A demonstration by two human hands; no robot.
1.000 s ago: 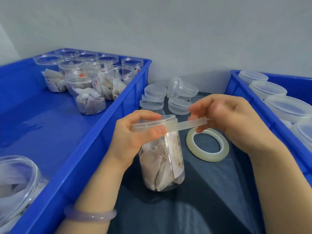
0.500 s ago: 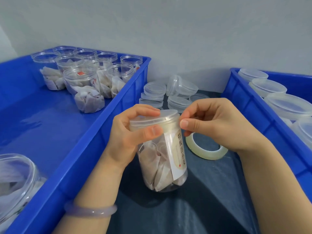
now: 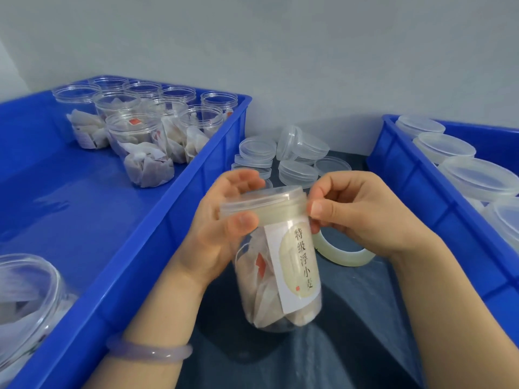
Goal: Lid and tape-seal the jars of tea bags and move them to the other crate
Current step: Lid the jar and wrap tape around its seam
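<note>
On the far left, our source crate (image 3: 118, 248) holds the open jars (image 3: 137, 136) of tea bags, grouped at its far end and not yet lidded, we judge so that each can be lifted out in turn. Just right of that crate, on the dark table (image 3: 351, 318), spare lids (image 3: 257, 148) lie stacked within easy reach. Our left hand (image 3: 219, 237) has its grip clamped on the lidded jar (image 3: 278, 265), thumb on the near side of the lid's (image 3: 261, 202) skirt and fingers behind, which we think steadies it and lets it turn while the seam is taped. The jar is in the middle, tilted, between the crates and above the table. Our right hand (image 3: 362, 214) pinches its grip together against the jar's right side at the lid seam, pressing down what looks like tape. The tape roll (image 3: 344, 255) lies flat just behind that hand. On the right, the second crate (image 3: 438, 209) already holds lidded jars (image 3: 477, 178).
</note>
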